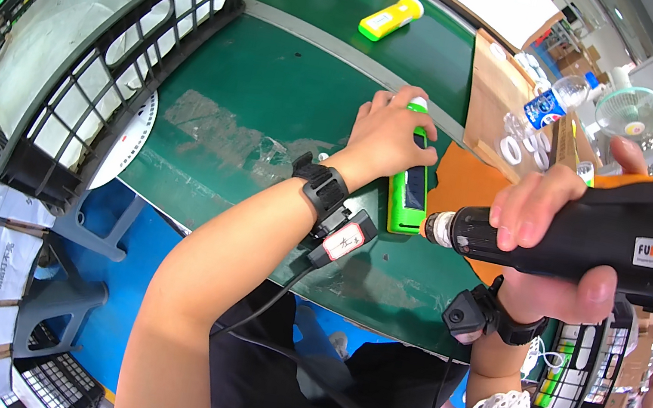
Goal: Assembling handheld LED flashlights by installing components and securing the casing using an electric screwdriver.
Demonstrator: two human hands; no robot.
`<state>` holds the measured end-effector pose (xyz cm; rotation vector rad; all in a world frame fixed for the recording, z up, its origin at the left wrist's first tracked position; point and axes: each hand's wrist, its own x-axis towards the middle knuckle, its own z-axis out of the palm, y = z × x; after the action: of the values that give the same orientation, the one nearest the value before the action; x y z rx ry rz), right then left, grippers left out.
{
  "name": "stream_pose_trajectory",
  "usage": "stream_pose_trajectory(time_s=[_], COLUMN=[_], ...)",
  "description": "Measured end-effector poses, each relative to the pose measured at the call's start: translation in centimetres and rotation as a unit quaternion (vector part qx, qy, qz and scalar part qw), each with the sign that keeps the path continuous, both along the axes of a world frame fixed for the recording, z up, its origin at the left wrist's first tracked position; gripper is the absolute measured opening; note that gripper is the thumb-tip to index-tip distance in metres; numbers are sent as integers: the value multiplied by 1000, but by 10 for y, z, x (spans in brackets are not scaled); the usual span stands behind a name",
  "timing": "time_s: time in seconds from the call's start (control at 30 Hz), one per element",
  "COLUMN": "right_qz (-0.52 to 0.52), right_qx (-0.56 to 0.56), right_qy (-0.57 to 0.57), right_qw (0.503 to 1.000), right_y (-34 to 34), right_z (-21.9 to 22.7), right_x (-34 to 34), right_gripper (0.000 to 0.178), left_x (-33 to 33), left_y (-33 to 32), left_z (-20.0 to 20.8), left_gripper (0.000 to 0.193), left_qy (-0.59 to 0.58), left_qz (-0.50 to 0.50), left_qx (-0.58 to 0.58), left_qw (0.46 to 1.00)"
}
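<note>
A green flashlight (407, 205) with a dark panel lies on the green worktable (276, 90). My left hand (391, 132) is closed round its upper part, fingers wrapped over the white-tipped far end. In my right hand (545, 229) is a black electric screwdriver (634, 245), held level and pointing left. Its tip is at the side of the flashlight's near end; whether it touches a screw there is too small to tell. An orange mat (461, 184) lies under and beside the tool. Each wrist wears a black strap with a small device.
A black crate (141, 14) lined with white sheet stands at the left edge. Two yellow-green flashlights (390, 19) lie beyond a grey rail. White rings (511, 149) and a bottle (549, 103) are at the right. A cable crosses my lap. Another crate (585, 372) stands lower right.
</note>
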<state>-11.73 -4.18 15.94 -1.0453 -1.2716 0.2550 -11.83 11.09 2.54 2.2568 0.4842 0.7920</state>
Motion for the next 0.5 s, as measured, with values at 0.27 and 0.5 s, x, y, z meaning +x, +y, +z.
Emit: stream_pose_trajectory(time_s=[0.27,0.5], right_qz=[142,96], right_qx=[-41,-18], right_qy=[-23,11], right_qw=[989,995], right_y=[15,11], right_z=[3,1], right_x=[1,12], right_gripper=[83,68], left_x=[-7,-3], left_y=[6,3], left_z=[1,5], left_gripper=[18,18], left_qy=[-2,43], left_qz=[-22,-9], left_qx=[-32,-15], left_qw=[999,999])
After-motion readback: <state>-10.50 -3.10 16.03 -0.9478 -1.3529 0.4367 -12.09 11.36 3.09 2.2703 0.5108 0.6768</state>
